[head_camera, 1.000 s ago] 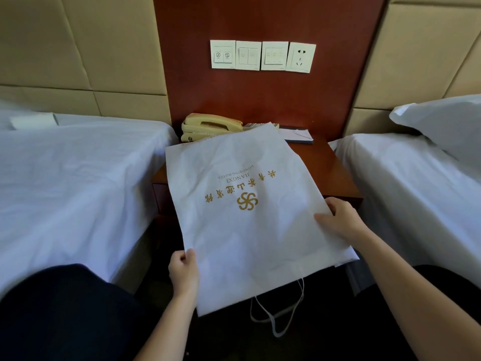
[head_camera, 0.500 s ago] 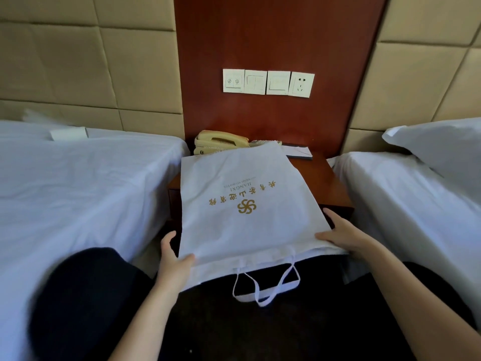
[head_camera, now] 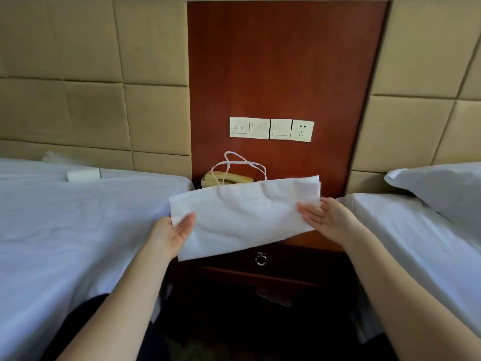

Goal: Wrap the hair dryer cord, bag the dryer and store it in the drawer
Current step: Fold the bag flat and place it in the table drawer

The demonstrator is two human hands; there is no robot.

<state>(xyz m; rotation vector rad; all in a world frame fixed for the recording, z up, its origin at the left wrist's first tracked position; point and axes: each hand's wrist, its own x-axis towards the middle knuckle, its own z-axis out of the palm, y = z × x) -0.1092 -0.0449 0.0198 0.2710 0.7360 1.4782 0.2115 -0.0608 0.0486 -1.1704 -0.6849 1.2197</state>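
Left hand (head_camera: 170, 231) and right hand (head_camera: 329, 217) are pressing flat, fingers straight, on the ends of the white bag (head_camera: 244, 214) over the worktop (head_camera: 312, 240). Dryer isn't showing. Probably bagging; drawer (head_camera: 286, 259) is needing opening next.

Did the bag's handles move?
Yes. The handles hung at the bag's near edge, far from the phone. Now they stand up at its far edge, right in front of the phone.
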